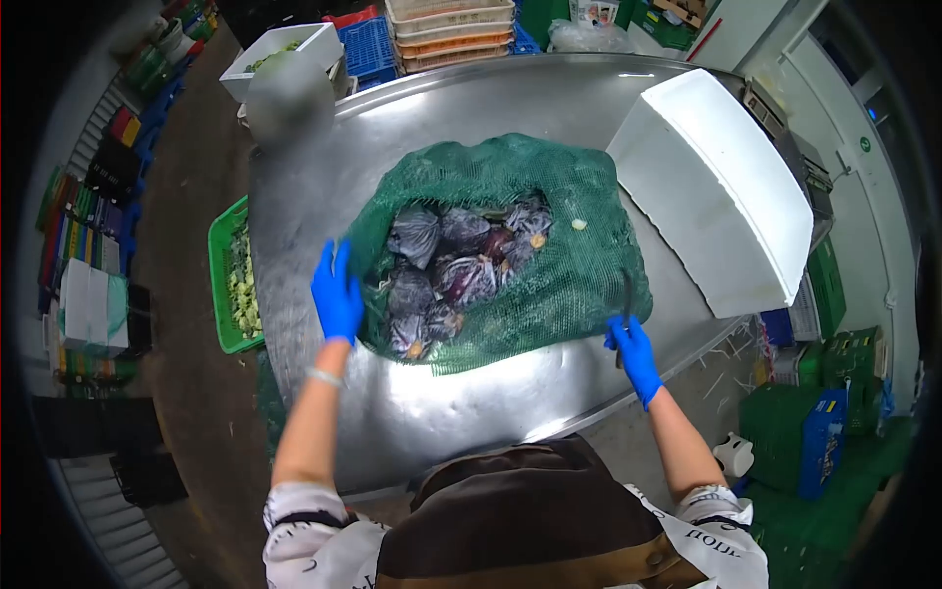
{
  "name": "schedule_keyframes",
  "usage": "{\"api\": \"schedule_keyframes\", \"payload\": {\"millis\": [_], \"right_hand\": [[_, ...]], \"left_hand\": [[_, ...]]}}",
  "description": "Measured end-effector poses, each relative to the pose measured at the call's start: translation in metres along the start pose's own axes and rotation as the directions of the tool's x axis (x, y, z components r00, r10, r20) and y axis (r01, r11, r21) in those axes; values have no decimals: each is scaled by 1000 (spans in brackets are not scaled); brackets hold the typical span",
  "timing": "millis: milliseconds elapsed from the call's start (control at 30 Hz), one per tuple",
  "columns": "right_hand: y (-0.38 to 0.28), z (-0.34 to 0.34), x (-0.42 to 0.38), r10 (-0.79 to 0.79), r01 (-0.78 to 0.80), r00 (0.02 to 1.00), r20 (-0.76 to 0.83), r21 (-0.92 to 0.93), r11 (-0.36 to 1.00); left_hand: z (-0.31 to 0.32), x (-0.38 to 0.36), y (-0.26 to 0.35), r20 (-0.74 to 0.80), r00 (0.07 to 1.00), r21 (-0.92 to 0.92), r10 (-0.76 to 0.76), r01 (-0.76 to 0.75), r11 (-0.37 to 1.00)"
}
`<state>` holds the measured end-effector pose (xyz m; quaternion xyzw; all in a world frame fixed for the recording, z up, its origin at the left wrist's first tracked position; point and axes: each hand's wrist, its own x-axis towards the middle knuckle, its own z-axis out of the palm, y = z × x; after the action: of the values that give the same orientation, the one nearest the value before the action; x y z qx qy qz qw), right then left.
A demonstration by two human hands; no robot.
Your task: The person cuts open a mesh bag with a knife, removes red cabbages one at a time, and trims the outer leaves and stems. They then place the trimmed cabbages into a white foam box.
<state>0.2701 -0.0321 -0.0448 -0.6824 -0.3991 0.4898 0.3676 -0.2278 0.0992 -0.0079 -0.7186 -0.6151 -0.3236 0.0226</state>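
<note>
A green mesh sack [579, 187] lies on the metal table with a wide opening in its top. Through that opening show several red cabbages [466, 280], dark purple with pale cut stems. My left hand [337, 296], in a blue glove, is at the sack's left edge, its fingers stretched out and apart. At the sack's lower right corner, my right hand [636, 355], gloved in blue too, is closed around a knife [628, 292]. The narrow blade points away from me over the mesh.
A white foam box [721, 187] stands tilted on the table's right side. Left of the metal table [412, 417] is a green crate [235, 339] of leafy trimmings. Stacked trays [451, 34] and another white box [324, 44] are beyond the far edge.
</note>
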Motion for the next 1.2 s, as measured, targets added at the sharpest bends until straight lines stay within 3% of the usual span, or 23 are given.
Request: {"api": "schedule_keyframes", "payload": {"millis": [67, 100, 133, 200, 233, 333, 467, 600, 633, 733, 767, 800, 867, 967, 1000, 1067, 1100, 1167, 1200], "right_hand": [[10, -8, 21, -23, 44, 994, -104, 204, 978], [15, 4, 25, 33, 5, 989, -141, 264, 965], [23, 14, 33, -79, 115, 955, -286, 112, 987], [39, 35, 52, -347, 269, 805, -481, -225, 936], [22, 48, 52, -281, 189, 779, -561, -217, 958], [2, 57, 82, -417, 233, 636, -650, -354, 906], [-21, 54, 132, -442, 284, 646, -623, -341, 896], [-34, 45, 180, -434, 247, 683, -587, -374, 894], [-39, 44, 189, -445, 248, 687, -574, -390, 887], [-56, 39, 209, -436, 258, 748, -501, -386, 886], [-59, 32, 206, -347, 192, 832, -433, -362, 912], [-54, 28, 202, -374, 248, 844, -385, -338, 908], [-33, 18, 194, -430, 353, 860, -274, -289, 890], [-24, 20, 151, -322, 292, 902, -288, -142, 946], [-30, 24, 130, -284, 264, 911, -299, -105, 959], [-47, 34, 84, -254, 203, 943, -213, -237, 950], [-50, 40, 66, -239, 180, 955, -174, -299, 937], [-35, 50, 41, -349, 336, 937, -5, -260, 905], [-47, 55, 23, -239, 251, 968, 79, -220, 943]], "left_hand": [[10, -55, 38, -8, 1000, -55, 3, -3, 998], [16, -85, 56, 57, 998, -102, 20, -14, 995], [23, -111, 68, 117, 992, -147, 38, -20, 989], [43, -150, 74, 318, 948, 4, -10, 9, 1000], [51, -156, 72, 349, 932, 62, -94, 77, 995], [75, -145, 64, 328, 935, 42, -137, 131, 991], [90, -104, 49, 386, 923, 25, -15, 6, 1000], [91, -37, 55, 526, 851, -75, -6, 54, 996], [98, -25, 50, 427, 902, -42, 63, -50, 998], [100, 28, 57, 311, 936, -285, -167, 259, 923], [97, 37, 89, 59, 969, -263, -240, 247, 933], [92, 44, 112, 299, 880, -360, -369, 462, 810], [107, 45, 144, 350, 886, -249, -306, 403, 881], [129, 56, 158, 406, 787, -251, -464, 585, 771], [140, 57, 152, 354, 834, -286, -423, 527, 800], [159, 50, 136, 248, 908, -343, -339, 409, 846], [155, 48, 136, 258, 902, -398, -347, 426, 812], [150, 52, 127, 461, 828, -636, -319, 559, 532], [145, 50, 121, 556, 785, -700, -275, 620, 355]]}}
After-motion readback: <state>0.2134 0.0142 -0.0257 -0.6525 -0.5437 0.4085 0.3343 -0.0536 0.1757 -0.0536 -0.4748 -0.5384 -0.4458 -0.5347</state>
